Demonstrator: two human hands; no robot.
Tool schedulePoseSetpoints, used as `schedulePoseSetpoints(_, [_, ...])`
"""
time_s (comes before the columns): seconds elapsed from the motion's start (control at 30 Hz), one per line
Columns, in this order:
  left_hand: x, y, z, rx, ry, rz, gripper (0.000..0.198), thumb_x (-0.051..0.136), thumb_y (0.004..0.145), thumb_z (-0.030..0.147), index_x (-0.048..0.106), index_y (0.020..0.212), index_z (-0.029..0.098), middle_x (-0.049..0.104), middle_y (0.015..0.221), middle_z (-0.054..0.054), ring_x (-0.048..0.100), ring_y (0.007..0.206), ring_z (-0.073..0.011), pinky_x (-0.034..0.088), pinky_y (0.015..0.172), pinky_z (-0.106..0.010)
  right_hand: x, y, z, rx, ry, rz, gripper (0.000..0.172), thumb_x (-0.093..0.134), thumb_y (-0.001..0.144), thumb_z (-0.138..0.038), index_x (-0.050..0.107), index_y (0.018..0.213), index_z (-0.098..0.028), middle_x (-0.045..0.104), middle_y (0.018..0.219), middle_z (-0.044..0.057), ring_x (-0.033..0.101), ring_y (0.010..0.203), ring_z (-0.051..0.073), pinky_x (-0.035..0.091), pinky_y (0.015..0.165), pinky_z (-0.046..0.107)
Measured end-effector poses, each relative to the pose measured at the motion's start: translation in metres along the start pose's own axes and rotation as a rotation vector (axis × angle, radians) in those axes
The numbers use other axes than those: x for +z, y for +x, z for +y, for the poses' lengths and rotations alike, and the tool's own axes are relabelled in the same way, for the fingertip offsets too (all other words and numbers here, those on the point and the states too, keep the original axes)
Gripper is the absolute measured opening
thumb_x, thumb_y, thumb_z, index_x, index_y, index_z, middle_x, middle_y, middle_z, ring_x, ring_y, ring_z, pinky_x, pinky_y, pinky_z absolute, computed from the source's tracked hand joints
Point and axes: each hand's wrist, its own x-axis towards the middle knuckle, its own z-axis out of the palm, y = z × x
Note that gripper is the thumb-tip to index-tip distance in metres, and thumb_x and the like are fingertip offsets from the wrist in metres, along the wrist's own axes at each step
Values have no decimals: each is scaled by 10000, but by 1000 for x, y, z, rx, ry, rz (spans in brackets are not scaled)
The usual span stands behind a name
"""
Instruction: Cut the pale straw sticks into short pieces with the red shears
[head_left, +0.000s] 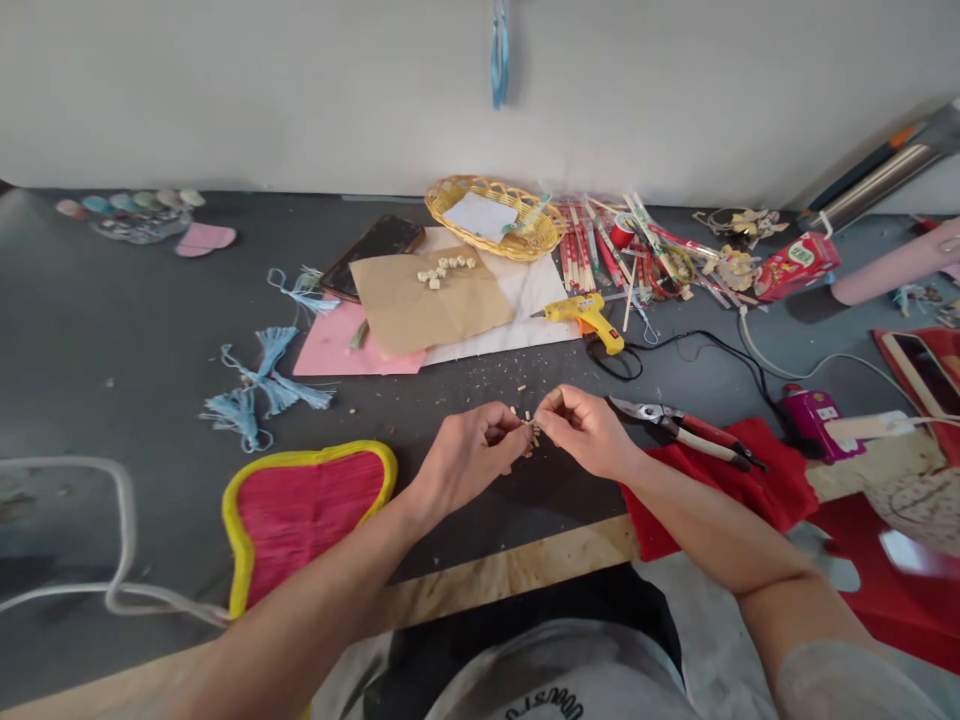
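My left hand (pixel 480 445) is closed in a pinch on a small cluster of short wooden stick pieces (pixel 535 436) that fan outward, low over the dark tabletop. From the other side my right hand (pixel 583 428) pinches at the cluster's edge, thumb and fingertips together. What sits between those right fingertips is too small to make out. A loose stick piece (pixel 522 388) lies just beyond the hands among pale crumbs. Close to my right hand are pruning shears (pixel 686 430) on a red cloth (pixel 720 480). A yellow hot glue gun (pixel 585 315) lies farther back.
Behind the hands, brown paper (pixel 427 315) carries several small carved pale pieces (pixel 450 265). A wicker basket (pixel 495 240) and bundled wrapped chopsticks (pixel 592 240) stand near the wall. Blue tassels (pixel 266 380) and a yellow-edged pink panel (pixel 307 515) lie left. A power adapter (pixel 817 420) sits right.
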Motion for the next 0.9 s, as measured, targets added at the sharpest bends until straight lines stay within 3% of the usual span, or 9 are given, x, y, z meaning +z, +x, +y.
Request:
schedulePoseSetpoints(0.67, [1,0,-9,49,70,29,228,570,822,337,630,681,168,675,624,7,535,443,-72,391,423,-161,0,1,1,-2,4,-12,192,559,884,-365,547,806,-190,551,662,-36,470,533,76,366,481,190])
schedulePoseSetpoints(0.9, [-9,5,-1,11,72,82,243,590,805,343,624,653,157,624,526,13,489,414,-70,352,406,-164,-3,5,7,-201,-323,24,132,514,909,-280,593,862,-186,634,788,15,569,703,124,443,664,238])
